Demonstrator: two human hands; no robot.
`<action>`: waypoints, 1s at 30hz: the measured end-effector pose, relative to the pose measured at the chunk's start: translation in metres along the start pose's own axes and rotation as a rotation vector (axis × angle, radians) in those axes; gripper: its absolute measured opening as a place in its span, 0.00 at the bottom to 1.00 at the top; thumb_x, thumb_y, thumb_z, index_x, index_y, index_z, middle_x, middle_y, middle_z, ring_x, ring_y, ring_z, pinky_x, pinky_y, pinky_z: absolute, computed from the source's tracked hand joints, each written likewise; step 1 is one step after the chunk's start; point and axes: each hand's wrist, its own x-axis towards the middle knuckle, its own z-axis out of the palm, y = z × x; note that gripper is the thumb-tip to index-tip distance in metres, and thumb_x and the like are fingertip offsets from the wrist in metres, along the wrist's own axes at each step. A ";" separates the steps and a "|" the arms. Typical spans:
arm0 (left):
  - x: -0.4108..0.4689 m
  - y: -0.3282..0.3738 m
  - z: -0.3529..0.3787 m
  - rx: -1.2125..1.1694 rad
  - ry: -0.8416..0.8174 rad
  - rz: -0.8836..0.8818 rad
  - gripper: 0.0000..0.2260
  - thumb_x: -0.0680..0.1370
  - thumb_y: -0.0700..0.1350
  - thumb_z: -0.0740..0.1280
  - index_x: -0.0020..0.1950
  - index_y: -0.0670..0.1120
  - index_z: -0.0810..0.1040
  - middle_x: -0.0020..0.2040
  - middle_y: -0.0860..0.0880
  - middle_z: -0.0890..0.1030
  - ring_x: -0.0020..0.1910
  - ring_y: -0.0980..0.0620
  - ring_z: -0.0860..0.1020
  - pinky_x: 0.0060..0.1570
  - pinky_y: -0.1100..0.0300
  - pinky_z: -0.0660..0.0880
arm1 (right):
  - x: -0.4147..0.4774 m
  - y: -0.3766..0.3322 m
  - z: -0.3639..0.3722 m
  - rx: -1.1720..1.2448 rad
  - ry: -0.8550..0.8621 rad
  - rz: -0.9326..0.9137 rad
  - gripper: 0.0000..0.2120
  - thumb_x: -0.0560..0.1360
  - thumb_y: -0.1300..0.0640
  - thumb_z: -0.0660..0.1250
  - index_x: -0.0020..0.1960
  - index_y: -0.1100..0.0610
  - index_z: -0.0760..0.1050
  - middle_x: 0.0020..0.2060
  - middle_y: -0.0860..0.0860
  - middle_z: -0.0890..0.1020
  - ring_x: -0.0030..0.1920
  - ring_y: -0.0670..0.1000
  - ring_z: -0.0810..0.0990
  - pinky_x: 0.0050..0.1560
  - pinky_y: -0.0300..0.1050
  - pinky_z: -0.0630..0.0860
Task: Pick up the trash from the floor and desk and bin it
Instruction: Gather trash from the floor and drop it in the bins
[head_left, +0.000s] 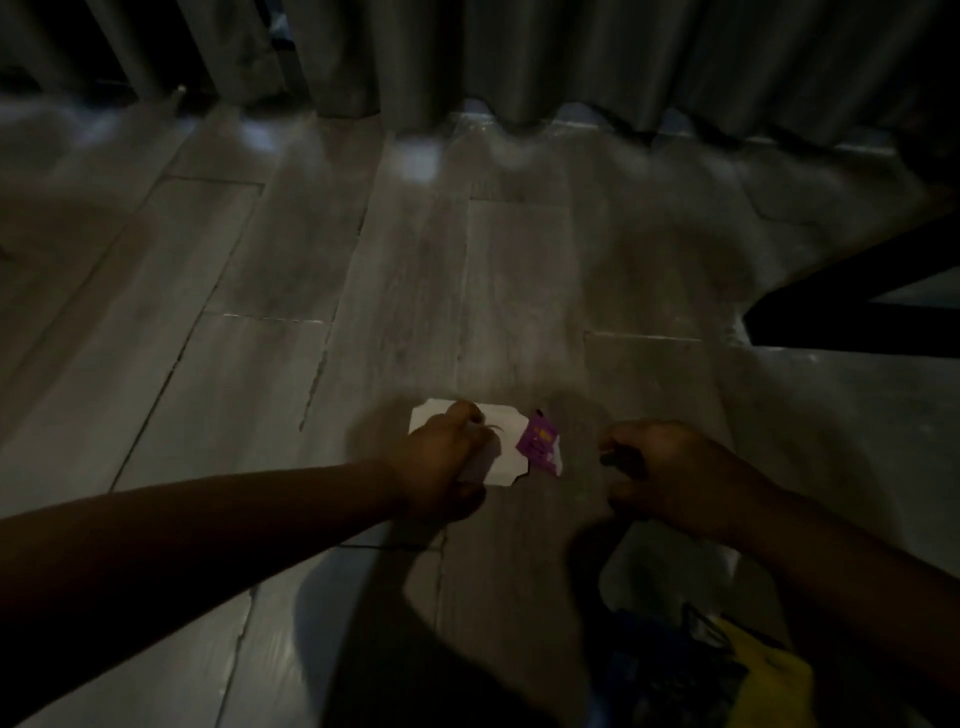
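Left hand (441, 462) pinches the card (501, 460) — the wrapper (543, 448) at its edge may get left behind. Right hand (665, 470) is curled — holding anything, I cannot tell.

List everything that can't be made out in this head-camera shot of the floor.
All in the head view:
- Print on the purple wrapper: too small and blurred.
- Near part of the white card: covered by the left hand gripping it.
- Whether the right hand holds anything: dim and blurred.
- Yellow object: cut off by the bottom edge.
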 end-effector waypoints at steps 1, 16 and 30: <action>-0.002 0.007 0.002 0.042 0.004 0.015 0.27 0.74 0.53 0.68 0.70 0.47 0.66 0.69 0.46 0.62 0.63 0.47 0.71 0.62 0.59 0.70 | -0.006 0.007 0.000 0.008 -0.001 0.013 0.24 0.71 0.55 0.72 0.66 0.53 0.72 0.60 0.51 0.77 0.57 0.49 0.77 0.58 0.44 0.74; 0.070 0.067 -0.007 0.258 0.041 -0.053 0.22 0.76 0.59 0.64 0.66 0.49 0.72 0.63 0.46 0.72 0.61 0.46 0.70 0.61 0.50 0.70 | -0.039 0.057 0.006 0.037 0.074 0.103 0.22 0.75 0.54 0.69 0.67 0.53 0.71 0.63 0.51 0.76 0.60 0.48 0.75 0.54 0.35 0.68; 0.087 0.090 0.008 0.268 0.005 -0.120 0.19 0.76 0.54 0.66 0.63 0.46 0.72 0.62 0.44 0.73 0.62 0.43 0.71 0.63 0.47 0.68 | -0.066 0.088 0.023 0.141 0.046 0.162 0.24 0.73 0.53 0.71 0.68 0.52 0.70 0.65 0.49 0.74 0.63 0.49 0.73 0.60 0.38 0.68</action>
